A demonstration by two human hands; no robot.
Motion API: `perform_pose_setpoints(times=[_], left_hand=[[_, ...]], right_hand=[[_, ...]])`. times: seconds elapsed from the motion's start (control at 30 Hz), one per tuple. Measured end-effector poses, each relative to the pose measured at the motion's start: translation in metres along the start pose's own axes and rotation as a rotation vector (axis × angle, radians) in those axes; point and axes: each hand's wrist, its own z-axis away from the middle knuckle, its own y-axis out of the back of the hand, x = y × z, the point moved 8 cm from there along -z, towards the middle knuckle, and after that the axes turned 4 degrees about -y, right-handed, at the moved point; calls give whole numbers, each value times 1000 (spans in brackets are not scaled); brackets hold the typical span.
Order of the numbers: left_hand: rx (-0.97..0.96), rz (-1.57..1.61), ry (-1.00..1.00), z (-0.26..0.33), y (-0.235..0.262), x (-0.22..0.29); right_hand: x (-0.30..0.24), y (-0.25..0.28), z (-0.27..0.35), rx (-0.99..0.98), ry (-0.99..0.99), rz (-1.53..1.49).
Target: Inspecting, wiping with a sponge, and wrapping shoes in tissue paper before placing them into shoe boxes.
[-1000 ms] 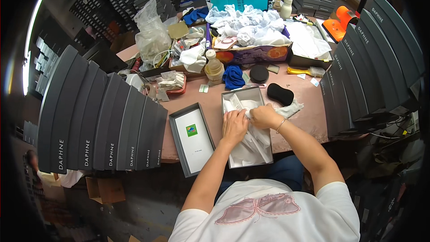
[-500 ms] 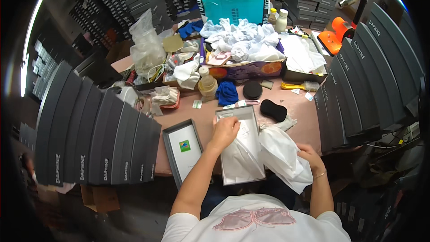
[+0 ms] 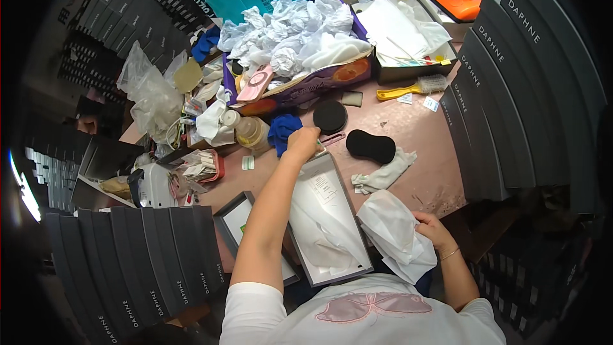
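The left hand (image 3: 304, 142) reaches past the open grey box (image 3: 327, 220), fingers curled on something small I cannot tell. The right hand (image 3: 433, 230) grips a white bag (image 3: 396, 235) beside the box; held loosely at the table edge (image 3: 447, 201), it may slip off

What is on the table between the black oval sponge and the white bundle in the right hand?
A crumpled white cloth lies on the table between the black oval sponge and the white bundle that the right hand holds. The head view shows it.
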Motion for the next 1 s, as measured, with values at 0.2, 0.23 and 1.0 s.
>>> perform_pose_setpoints(times=[0.2,0.23,1.0], left_hand=[[397,370,-52,70,92,25],[456,462,-108,90,105,35],[655,2317,-138,357,-9,142]], right_hand=[[-39,-1,11,58,174,38],[-48,-5,11,44,203,-1],[-51,-216,-8,-284,235,80]])
